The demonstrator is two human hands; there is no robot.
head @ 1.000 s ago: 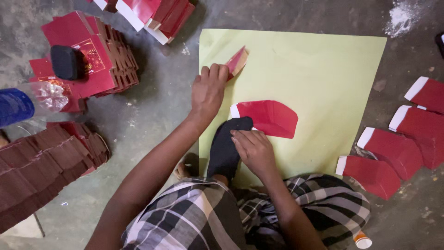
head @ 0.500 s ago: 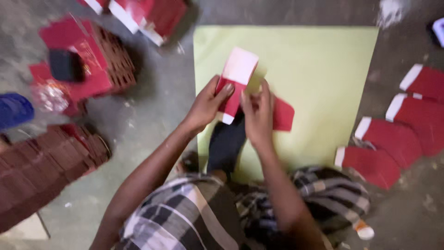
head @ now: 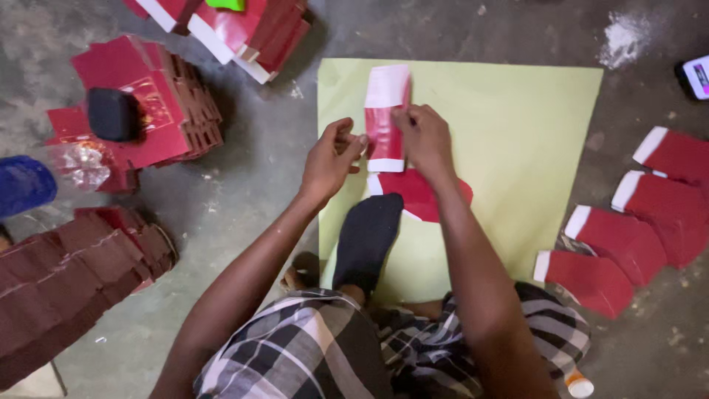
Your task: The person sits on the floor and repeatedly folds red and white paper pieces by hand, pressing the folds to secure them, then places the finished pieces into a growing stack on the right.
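left hand: the left hand (head: 332,157) sits just left of a folded red paper piece with white ends (head: 386,118), fingers curled, fingertips (head: 360,140) at the strip's left edge; whether they pinch it cannot be told.
right hand: the right hand (head: 426,138) is closed on the right edge of the folded red paper piece, thumb and fingers pinching it near its middle.
folded piece: it stands lengthwise, near to far, above a large pale green paper sheet (head: 517,133) spread on the grey concrete floor (head: 251,192).
under it: a flat red cut-out shape with a white edge (head: 425,193) lies on the sheet, just near of the folded piece.
foot: a black sock (head: 367,240) rests on the sheet's near left part, its toe touching the cut-out.
right side: a row of red finished pieces with white bands (head: 628,236) lies on the floor beside the sheet.
left side: a stack of red card (head: 148,103) with a black object (head: 112,114) on top; a fanned dark red bundle (head: 66,281) nearer.
far: more red and white pieces (head: 229,29).
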